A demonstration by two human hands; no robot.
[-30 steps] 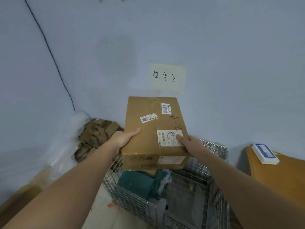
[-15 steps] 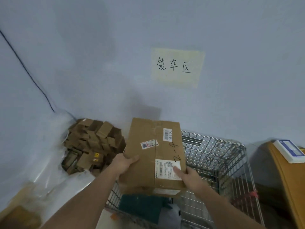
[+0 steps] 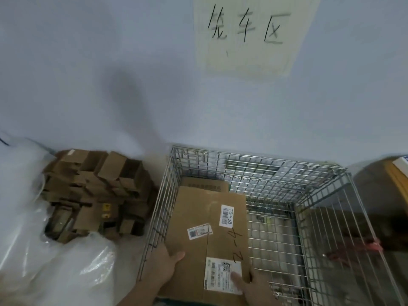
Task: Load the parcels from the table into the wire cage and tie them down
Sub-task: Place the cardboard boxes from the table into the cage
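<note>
Head view: both hands' fingers grip the parcel (image 3: 205,235), now lowered into the wire cage (image 3: 287,173).

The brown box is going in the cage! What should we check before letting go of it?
1. Both hands hold the brown box: left hand, right hand: ok.
2. Box inside the wire cage walls: ok.
3. Box resting flat on something: cannot tell.
4. Another parcel behind it, clear of the hands: ok.
5. Room left on the cage's right side: ok.
</note>
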